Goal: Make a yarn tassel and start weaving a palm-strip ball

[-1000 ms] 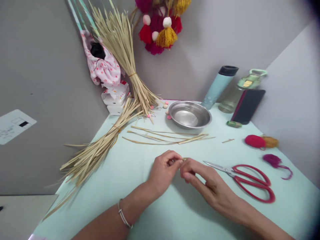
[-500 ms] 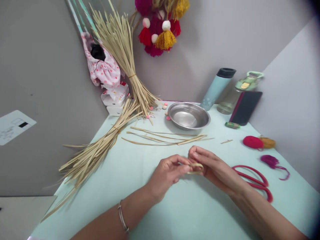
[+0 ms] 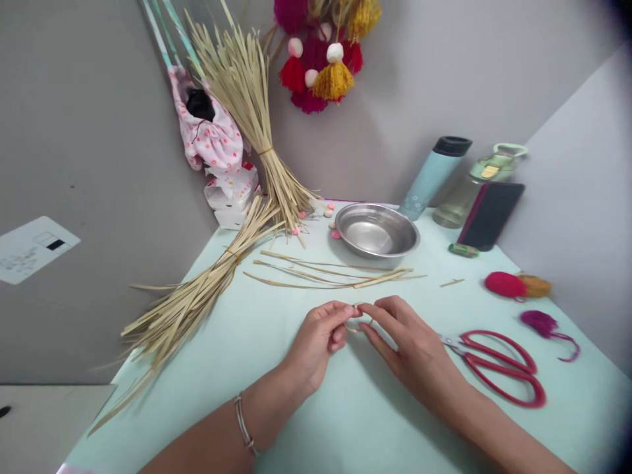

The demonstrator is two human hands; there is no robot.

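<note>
Your L hand (image 3: 316, 339) pinches a straw loop (image 3: 353, 330); R hand (image 3: 415, 339), thumb + index parted, touches it. Loop's near ctr, L of scissors (image 3: 459, 343). Prob. shaping; next needs steady L pinch.

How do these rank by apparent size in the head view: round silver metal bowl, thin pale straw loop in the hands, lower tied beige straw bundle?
1. Lower tied beige straw bundle
2. Round silver metal bowl
3. Thin pale straw loop, partly hidden by fingers

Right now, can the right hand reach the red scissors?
Probably yes: the scissors lie close beside the right hand, their red handles uncovered, though it is busy at a small straw loop.
</note>
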